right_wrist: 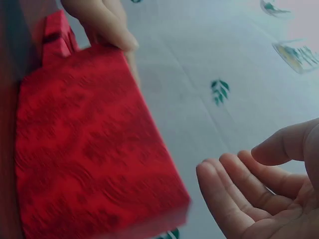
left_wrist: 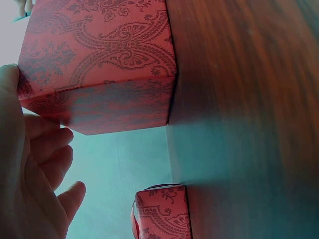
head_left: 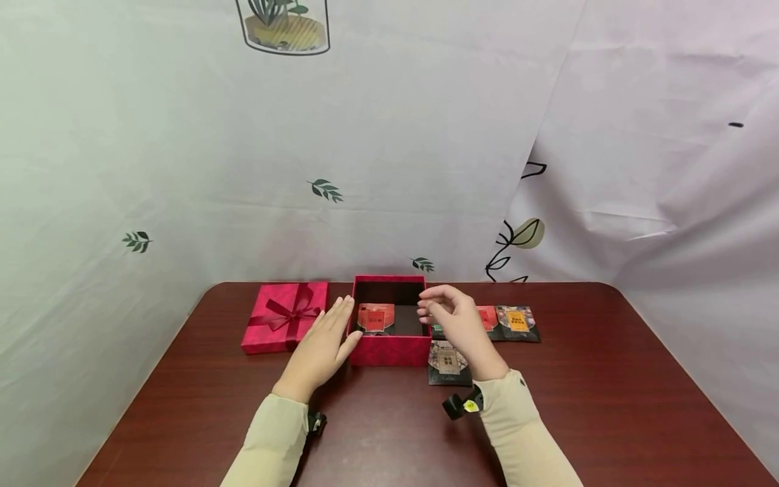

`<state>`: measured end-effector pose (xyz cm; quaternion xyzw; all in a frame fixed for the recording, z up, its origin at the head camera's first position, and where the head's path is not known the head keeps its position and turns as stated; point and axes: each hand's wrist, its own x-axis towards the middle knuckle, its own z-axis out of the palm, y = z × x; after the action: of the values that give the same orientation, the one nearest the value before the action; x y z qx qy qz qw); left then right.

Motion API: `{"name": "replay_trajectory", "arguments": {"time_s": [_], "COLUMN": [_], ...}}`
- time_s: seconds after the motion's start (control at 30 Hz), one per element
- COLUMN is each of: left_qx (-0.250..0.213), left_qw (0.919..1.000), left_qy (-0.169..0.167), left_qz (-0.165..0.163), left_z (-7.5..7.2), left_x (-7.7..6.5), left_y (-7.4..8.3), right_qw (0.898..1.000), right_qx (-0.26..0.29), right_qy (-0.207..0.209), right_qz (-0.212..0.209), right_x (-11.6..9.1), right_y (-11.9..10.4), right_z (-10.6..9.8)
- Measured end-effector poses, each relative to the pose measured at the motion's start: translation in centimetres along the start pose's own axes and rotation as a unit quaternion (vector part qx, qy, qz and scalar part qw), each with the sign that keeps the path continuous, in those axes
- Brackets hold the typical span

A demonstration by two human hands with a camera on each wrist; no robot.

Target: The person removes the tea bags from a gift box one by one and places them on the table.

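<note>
A red patterned gift box [head_left: 391,352] stands uncovered on the table, its dark inside holding a flat packet with a red label [head_left: 376,319] on the left. Along the box's left side rests my left hand [head_left: 318,348], fingers straight and thumb at the near left corner; the left wrist view shows this hand [left_wrist: 37,184] touching the box [left_wrist: 99,55]. Over the box's right rim is my right hand [head_left: 461,328], fingers loosely bent. In the right wrist view that hand [right_wrist: 264,199] holds nothing and is apart from the box [right_wrist: 94,144].
Left of the box lies its red lid [head_left: 270,308] with a dark ribbon bow. To the right are packets with red [head_left: 487,316] and orange [head_left: 518,321] labels, a partly hidden green one [head_left: 437,331], and a beige-labelled packet [head_left: 449,360] nearer. A pale curtain [head_left: 389,155] hangs behind.
</note>
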<state>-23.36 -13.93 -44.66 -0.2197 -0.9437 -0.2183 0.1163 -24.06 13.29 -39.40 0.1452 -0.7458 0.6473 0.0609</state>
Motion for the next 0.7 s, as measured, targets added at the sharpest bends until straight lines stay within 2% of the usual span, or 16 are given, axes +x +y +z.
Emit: {"name": "replay_trajectory", "arguments": {"time_s": [0.13, 0.43, 0.7], "left_qx": [0.0, -0.001, -0.003], "left_qw": [1.0, 1.0, 1.0], "left_qy": [-0.001, 0.003, 0.004], "left_qz": [0.002, 0.002, 0.005], "left_z": [0.1, 0.0, 0.1], "left_x": [0.0, 0.0, 0.0], "left_y": [0.0, -0.1, -0.2], "right_qw": [1.0, 0.997, 0.984], "right_qx": [-0.012, -0.051, -0.136], "right_qy": [0.005, 0.006, -0.007], "right_qz": [0.001, 0.056, 0.116], "right_x": [0.1, 2.1, 3.9], "right_y": [0.0, 0.1, 0.5], "right_z": [1.4, 4.0, 5.8]}}
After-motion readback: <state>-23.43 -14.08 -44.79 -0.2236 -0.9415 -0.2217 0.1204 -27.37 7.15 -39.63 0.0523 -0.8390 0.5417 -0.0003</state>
